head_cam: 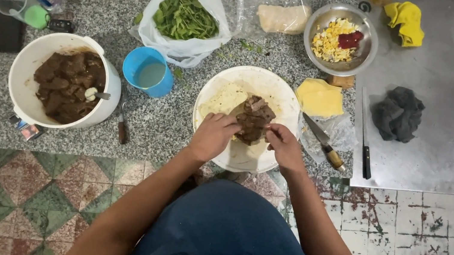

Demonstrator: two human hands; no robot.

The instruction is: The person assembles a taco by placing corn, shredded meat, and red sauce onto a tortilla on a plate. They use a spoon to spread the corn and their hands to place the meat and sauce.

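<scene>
**Two hands on one sauced piece, little spare room on the table**

Two hands meet over the white plate (237,158), which sits w/ its near rim right at the table (178,129) edge, above the tiled floor (16,191). Left hand (212,134) and right hand (284,149) both have fingers curled in, pinching the brown meat piece (254,119) from either side; it rests on the plate beside a pale mash.

Risks, as I judge them: a hard pull could tip the plate off the near edge, or the slick piece could slip and splash sauce. The knife (322,139) lies just right of the plate, so a wide right elbow swing could knock it.

Room: some bare table left of the plate, up to the white bucket of meat (64,83). Further back it's crowded: blue cup (148,71), bag of greens (186,18), steel bowl (341,39).
</scene>
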